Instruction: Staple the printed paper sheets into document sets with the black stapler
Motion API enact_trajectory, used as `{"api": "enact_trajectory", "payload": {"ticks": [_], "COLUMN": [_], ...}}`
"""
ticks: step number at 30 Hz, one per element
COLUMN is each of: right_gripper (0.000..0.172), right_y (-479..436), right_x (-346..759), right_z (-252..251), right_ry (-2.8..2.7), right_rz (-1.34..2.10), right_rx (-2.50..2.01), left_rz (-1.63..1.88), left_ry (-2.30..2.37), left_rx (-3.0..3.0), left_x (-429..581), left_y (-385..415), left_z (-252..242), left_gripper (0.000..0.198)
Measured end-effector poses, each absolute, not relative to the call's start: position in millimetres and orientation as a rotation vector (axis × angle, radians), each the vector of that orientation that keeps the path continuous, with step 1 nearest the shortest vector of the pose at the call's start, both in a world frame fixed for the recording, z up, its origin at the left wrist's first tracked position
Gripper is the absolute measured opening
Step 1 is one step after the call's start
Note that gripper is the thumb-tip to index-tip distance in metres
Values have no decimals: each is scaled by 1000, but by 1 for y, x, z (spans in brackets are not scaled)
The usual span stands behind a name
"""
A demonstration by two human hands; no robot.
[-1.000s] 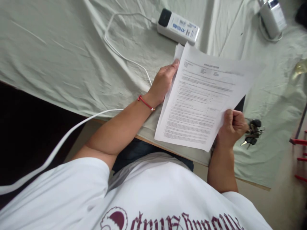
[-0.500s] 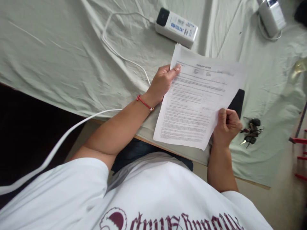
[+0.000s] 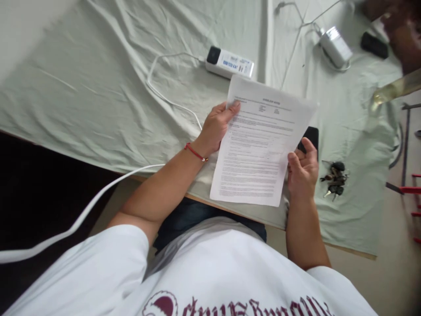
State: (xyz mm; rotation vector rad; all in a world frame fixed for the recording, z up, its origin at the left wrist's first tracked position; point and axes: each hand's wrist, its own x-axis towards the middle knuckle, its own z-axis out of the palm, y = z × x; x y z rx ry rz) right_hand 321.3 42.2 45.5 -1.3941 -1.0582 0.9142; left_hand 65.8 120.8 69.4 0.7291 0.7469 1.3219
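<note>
A printed sheet of paper [image 3: 253,153], covered in small text, is held tilted above the cloth-covered table. My left hand [image 3: 219,125] is closed on its upper left edge, thumb on the printed face and fingers behind. At the lower right edge is my right hand [image 3: 304,169], its fingers apart and its index finger raised, with the thumb by the paper's edge. A black phone-like flat object [image 3: 311,134] lies partly hidden behind the sheet and this hand. Beside the right hand lies a bunch of keys [image 3: 335,177].
A white power-bank-like block [image 3: 230,63] with a white cable [image 3: 164,94] lies beyond the sheet. Farther right are a white adapter-like device [image 3: 335,47] and a black object [image 3: 374,45]. A thick white cable [image 3: 82,221] crosses my left side. Red metal parts [image 3: 411,190] stand past the table's right side.
My right hand has loosened from a closed grip on the paper's edge, and its fingers have spread. My left hand keeps its hold. The view has shifted, showing more of the table's far side.
</note>
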Motion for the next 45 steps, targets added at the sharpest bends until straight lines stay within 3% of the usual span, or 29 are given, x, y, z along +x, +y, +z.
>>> {"api": "enact_trajectory", "payload": {"ticks": [8, 16, 20, 28, 36, 41, 45], "right_gripper": [60, 53, 54, 47, 48, 54, 56], "right_y": [26, 23, 20, 4, -3, -26, -46], "right_x": [326, 306, 314, 320, 310, 324, 312], "right_z": [61, 93, 100, 78, 91, 93, 96], "right_ry": [-952, -1003, -1186, -1387, -1331, -1165, -929], "right_rz": [1332, 918, 727, 609, 916, 1388, 1556], "right_rx": [-1361, -1133, -1126, -1436, -1338, -1417, -1466], "left_rz": [1330, 1269, 1252, 1091, 1044, 861, 884], "left_ry": [671, 686, 733, 776, 835, 754, 756], "left_rx": [970, 1321, 1418, 1486, 1523, 921, 571], "left_x": [70, 35, 30, 27, 19, 24, 37], "left_y": [92, 62, 50, 37, 27, -19, -51], "left_z": [101, 130, 114, 77, 77, 60, 51], "left_gripper": [41, 45, 38, 48, 40, 58, 64]}}
